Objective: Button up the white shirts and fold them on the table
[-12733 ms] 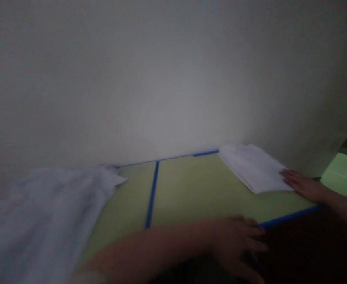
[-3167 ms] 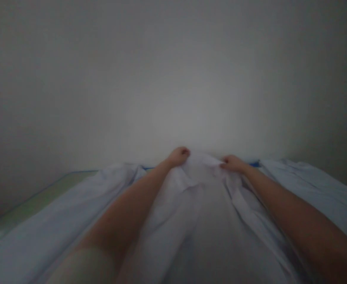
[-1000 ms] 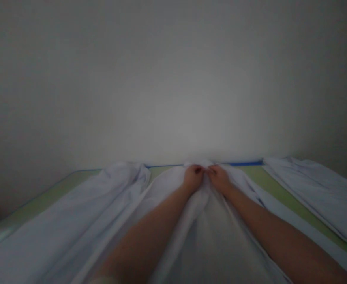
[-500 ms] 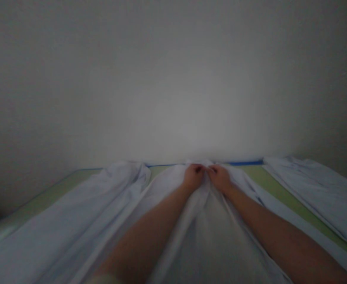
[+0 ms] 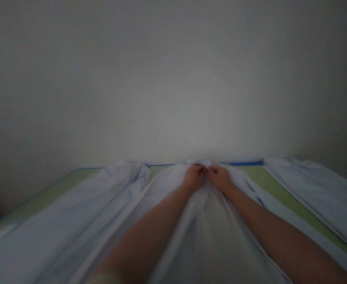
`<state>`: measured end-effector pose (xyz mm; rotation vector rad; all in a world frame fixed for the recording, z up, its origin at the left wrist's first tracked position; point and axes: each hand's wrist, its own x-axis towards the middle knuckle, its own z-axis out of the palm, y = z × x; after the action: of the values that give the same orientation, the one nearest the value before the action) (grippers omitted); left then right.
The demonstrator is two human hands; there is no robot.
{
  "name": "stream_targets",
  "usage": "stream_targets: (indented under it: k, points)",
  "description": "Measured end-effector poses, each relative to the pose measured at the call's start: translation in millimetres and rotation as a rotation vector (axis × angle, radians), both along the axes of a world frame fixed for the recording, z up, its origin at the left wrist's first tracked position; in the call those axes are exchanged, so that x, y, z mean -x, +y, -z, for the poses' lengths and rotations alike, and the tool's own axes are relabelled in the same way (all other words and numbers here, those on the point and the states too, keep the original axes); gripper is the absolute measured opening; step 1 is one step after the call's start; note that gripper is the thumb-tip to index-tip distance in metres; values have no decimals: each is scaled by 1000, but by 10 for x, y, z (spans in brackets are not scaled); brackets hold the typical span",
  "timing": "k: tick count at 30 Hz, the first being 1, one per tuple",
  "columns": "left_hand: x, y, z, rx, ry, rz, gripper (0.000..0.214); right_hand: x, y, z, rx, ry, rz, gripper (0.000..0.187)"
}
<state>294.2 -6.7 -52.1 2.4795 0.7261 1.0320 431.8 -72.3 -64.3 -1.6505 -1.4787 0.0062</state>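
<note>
A white cloth garment [image 5: 203, 232] lies stretched out on the green table [image 5: 265, 178] in front of me. My left hand [image 5: 193, 177] and my right hand [image 5: 220, 178] are side by side at its far end, near the wall. Both hands are closed, pinching the fabric together at the middle. Folds run from my hands back toward me between my forearms.
A heap of white cloth [image 5: 72, 221] covers the left of the table. A folded white cloth [image 5: 318, 193] lies at the right. Blue tape [image 5: 244, 163] edges the table along the plain wall [image 5: 173, 79].
Over the last second my hands have stayed together at the far end of the cloth. Earlier they were apart on the cloth; before that the table's middle was bare.
</note>
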Motion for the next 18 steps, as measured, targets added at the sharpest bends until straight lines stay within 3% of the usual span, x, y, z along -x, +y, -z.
stream_targets:
  k: [9,18]
  points:
    - [49,13,-48,-86,19,26,23,-65,10,-27,-14,25,-65,35]
    - [-9,31,-16,163,-93,98,24,-25,-14,-47,-53,-31,-16,28]
